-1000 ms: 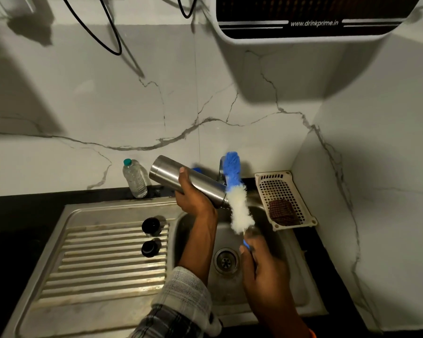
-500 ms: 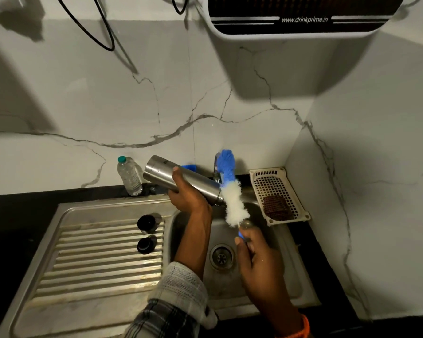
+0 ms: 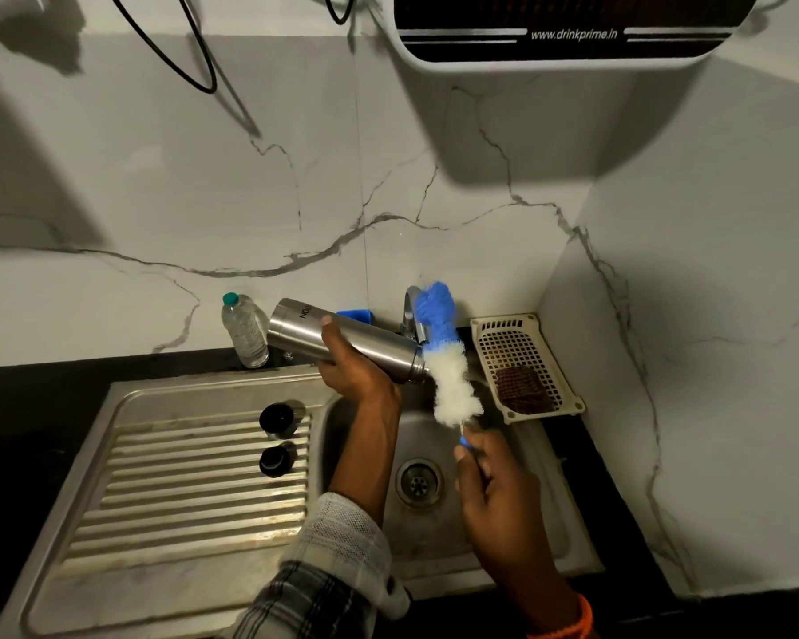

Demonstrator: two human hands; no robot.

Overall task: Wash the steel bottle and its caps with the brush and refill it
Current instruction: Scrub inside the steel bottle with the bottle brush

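My left hand (image 3: 349,368) grips the steel bottle (image 3: 379,345) round its middle and holds it nearly level above the sink basin (image 3: 545,509), mouth pointing right. My right hand (image 3: 490,486) grips the handle of the bottle brush (image 3: 448,366). Its blue and white bristles stand upright, right against the bottle's mouth and outside it. Two black caps (image 3: 276,418) (image 3: 274,459) stand on the ribbed draining board (image 3: 181,500), left of the basin.
A tap (image 3: 410,311) rises behind the brush. A small plastic water bottle (image 3: 245,329) stands at the wall on the left. A white perforated tray (image 3: 522,362) with a brown scrubber (image 3: 522,389) sits right of the basin. A water purifier (image 3: 568,30) hangs above.
Bottle and brush keep the same pose against each other. The view has shifted a little; both hands sit slightly left and up from before.
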